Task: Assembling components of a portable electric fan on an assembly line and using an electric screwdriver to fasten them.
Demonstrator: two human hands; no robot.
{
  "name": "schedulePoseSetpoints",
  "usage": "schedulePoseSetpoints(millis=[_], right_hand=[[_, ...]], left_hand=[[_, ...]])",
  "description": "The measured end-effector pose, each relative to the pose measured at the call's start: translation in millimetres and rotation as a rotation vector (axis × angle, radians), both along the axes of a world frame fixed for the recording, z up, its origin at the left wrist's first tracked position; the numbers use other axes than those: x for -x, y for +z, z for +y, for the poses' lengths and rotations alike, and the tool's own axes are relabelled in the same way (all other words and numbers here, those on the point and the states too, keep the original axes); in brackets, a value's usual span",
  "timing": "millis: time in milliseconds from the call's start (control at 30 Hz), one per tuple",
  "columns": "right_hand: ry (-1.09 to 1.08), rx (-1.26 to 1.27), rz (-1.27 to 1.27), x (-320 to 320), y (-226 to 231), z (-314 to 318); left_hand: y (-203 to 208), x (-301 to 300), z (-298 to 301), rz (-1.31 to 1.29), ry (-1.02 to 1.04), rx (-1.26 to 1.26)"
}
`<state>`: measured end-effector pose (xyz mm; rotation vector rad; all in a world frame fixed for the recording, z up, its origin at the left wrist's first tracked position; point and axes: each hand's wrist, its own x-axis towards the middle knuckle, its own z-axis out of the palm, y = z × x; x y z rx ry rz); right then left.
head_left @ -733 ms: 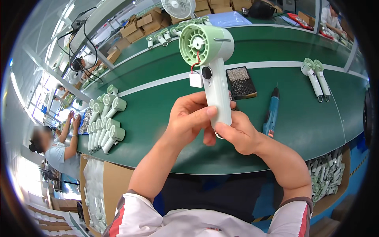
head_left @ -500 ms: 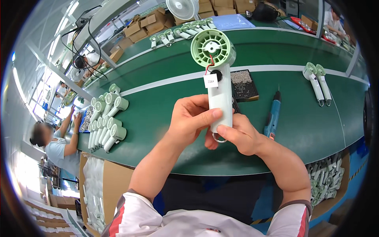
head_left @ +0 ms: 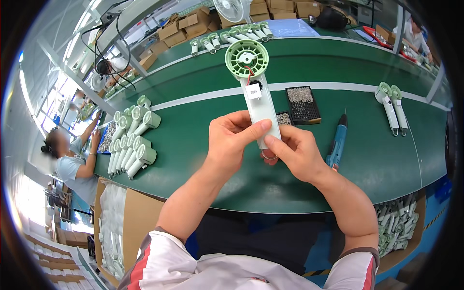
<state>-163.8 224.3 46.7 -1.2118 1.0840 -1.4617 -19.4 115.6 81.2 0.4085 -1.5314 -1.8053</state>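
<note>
A handheld fan (head_left: 261, 107) with a white handle and a round pale-green head is held up over the green bench, head pointing away from me. Red wire and a small white tag hang at the neck below its open grille. My left hand (head_left: 232, 140) grips the handle from the left, thumb across its front. From the right, my right hand (head_left: 298, 151) pinches the handle's lower end, thumb on the front near the metal ring. Fingertips behind the handle are partly hidden.
Several fans (head_left: 133, 137) stand grouped at left; two more (head_left: 390, 108) lie at right. A blue electric screwdriver (head_left: 338, 142) lies right of my hands, beyond them a black screw tray (head_left: 307, 113). Cartons of parts (head_left: 398, 227) flank me. A person (head_left: 72, 159) works at left.
The fan's head has tilted slightly left and its lower end has risen a little. Both hands have shifted slightly upward with it, keeping their hold.
</note>
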Motion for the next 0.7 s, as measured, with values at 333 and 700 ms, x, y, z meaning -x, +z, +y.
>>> schedulePoseSetpoints(millis=[333, 700], right_hand=[[-0.52, 0.436, 0.605, -9.3, -14.8, -7.5], [0.071, 0.127, -0.142, -1.8, -4.3, 2.5]], left_hand=[[-22.5, 13.6, 16.2, -0.111, 0.451, 0.435], [11.4, 0.6, 6.4, -0.044, 0.165, 0.158]])
